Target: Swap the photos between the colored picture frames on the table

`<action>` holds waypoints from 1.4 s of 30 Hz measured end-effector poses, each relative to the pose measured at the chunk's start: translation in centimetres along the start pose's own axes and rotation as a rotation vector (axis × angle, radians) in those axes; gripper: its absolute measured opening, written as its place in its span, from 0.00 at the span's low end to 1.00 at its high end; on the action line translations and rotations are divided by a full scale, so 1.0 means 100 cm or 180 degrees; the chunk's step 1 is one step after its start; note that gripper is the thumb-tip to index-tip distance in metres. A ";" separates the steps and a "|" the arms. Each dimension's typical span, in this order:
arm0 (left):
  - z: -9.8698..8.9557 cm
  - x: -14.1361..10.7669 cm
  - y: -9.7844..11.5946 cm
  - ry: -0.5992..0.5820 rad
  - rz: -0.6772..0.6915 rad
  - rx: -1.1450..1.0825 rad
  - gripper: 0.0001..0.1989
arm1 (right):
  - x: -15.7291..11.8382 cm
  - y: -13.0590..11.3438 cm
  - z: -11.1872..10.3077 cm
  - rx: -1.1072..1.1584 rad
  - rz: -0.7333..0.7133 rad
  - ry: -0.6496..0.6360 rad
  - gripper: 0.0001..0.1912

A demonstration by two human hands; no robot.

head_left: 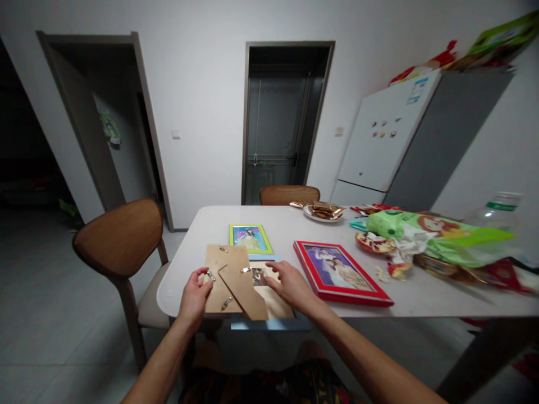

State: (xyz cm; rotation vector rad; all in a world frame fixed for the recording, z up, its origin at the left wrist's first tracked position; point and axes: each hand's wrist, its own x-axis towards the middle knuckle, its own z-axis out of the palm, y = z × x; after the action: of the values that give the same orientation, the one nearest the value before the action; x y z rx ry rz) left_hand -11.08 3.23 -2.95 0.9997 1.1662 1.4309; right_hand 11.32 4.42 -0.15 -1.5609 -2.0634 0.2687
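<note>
My left hand pinches the left edge of a brown picture frame backing board, which has metal clips and a fold-out stand leg on it. The board lies partly over a light blue picture frame at the table's front edge. My right hand is over the frame's right side, thumb and fingers apart, beside a small photo partly covered by the board. Whether its fingertips touch the photo I cannot tell. A green picture frame lies just behind, and a red picture frame lies to the right.
A plate of wrapped snacks sits at the table's back. On the right are an opened pomegranate, a green plastic bag and a clear bottle. Wooden chairs stand at the left and far side.
</note>
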 end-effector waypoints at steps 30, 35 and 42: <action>0.097 -0.050 -0.009 -0.1207 0.2289 0.2443 0.26 | 0.000 0.012 -0.021 0.3343 0.1374 -0.0258 0.37; 0.084 -0.040 0.011 -0.0687 0.2556 0.2496 0.23 | 0.006 0.029 -0.014 0.2859 0.1318 -0.0146 0.38; 0.014 -0.017 0.011 0.0525 0.1456 0.2119 0.18 | 0.008 0.057 0.007 0.0349 0.1190 0.0156 0.27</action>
State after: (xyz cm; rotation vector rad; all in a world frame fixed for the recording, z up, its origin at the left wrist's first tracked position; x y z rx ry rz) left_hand -9.63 1.69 -1.65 1.7190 1.6662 1.5194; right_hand 15.51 7.04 -3.09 -1.8565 -1.6791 0.4655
